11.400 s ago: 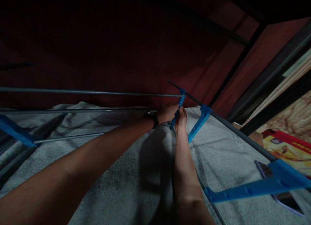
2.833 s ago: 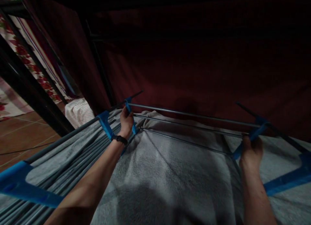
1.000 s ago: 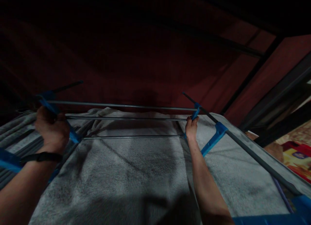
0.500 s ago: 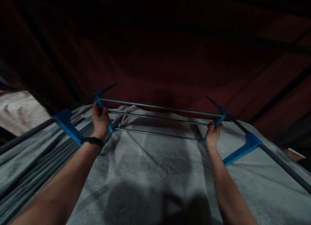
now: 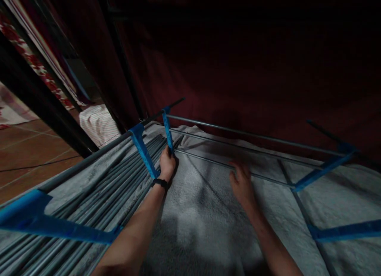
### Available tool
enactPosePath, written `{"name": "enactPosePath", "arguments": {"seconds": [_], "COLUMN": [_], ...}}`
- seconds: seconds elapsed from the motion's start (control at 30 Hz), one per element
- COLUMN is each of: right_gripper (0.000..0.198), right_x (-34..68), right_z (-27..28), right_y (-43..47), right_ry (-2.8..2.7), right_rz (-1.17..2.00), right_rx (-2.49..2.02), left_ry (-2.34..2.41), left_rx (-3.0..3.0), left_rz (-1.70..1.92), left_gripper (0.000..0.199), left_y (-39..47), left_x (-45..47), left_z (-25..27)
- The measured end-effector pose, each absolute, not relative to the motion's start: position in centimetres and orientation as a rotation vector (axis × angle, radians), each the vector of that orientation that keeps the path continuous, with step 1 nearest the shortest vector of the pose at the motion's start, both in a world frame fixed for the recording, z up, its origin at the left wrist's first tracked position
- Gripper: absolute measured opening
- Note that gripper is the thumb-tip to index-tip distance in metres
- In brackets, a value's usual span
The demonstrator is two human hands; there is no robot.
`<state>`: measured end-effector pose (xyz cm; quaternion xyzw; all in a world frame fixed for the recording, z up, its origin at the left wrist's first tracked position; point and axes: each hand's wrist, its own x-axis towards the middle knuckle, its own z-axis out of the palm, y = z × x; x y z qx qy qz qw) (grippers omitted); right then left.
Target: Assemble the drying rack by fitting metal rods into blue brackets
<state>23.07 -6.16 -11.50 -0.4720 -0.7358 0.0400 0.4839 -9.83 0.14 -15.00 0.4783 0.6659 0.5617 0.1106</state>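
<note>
Now we've got our left hand (image 5: pixel 167 165) gripping the far-left blue bracket (image 5: pixel 167 127) low down, our right hand (image 5: pixel 242 184) loose-fingered at the lowest rod (image 5: pixel 205 159), all above the grey blanket (image 5: pixel 199 212), that rod looking light, stiff, maybe slippery, the bracket our surer hold.

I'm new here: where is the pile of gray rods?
In the head view, the pile of gray rods lies on the gray cloth at the left, beside the left hand.
</note>
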Motion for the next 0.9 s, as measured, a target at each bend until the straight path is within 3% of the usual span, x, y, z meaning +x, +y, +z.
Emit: {"name": "enactPosePath", "arguments": {"seconds": [0.33, 0.9], "right_gripper": [0.044, 0.04], "right_x": [10.1, 8.8], "right_z": [-13.6, -13.1], "right_y": [-0.2, 0.1], "right_ry": [-2.341, -2.391], "right_rz": [0.144, 0.085], "right_rx": [-1.333, -1.46], "left_ry": [2.544, 2.489], "left_rx": [1.28, 1.249], "left_rz": [1.15, 1.232], "left_gripper": [0.043, 0.046], "left_y": [-0.8, -1.0], "left_x": [-7.6, -7.9], "left_z": [-12.9, -12.5]}}
